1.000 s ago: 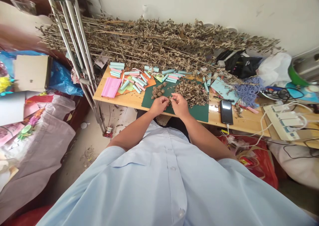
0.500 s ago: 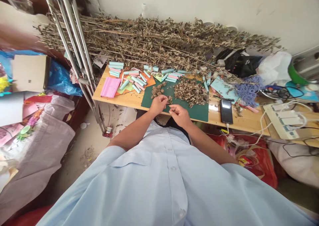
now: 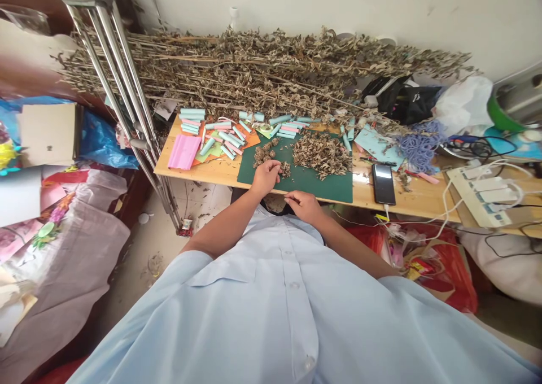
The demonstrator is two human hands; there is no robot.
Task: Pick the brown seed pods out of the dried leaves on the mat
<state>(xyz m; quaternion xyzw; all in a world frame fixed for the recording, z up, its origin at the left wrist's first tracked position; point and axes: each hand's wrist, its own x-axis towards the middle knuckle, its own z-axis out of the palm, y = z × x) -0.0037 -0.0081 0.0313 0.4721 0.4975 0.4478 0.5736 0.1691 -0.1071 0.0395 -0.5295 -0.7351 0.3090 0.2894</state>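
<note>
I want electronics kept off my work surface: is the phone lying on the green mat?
No, the phone lies on the wooden tabletop, to the right of the green mat.

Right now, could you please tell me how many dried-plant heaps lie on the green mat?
3: a leafy heap at right on the green mat, a small heap beside the left hand, and clustered brown balls beyond that hand, which may hide more.

I see a brightly lit room, with soft shadows and white glare on the wooden tabletop [image 3: 362,191] just left of the phone [image 3: 384,185]. Wide-angle distortion stretches the edges; fine detail looks slightly smeared.
</note>
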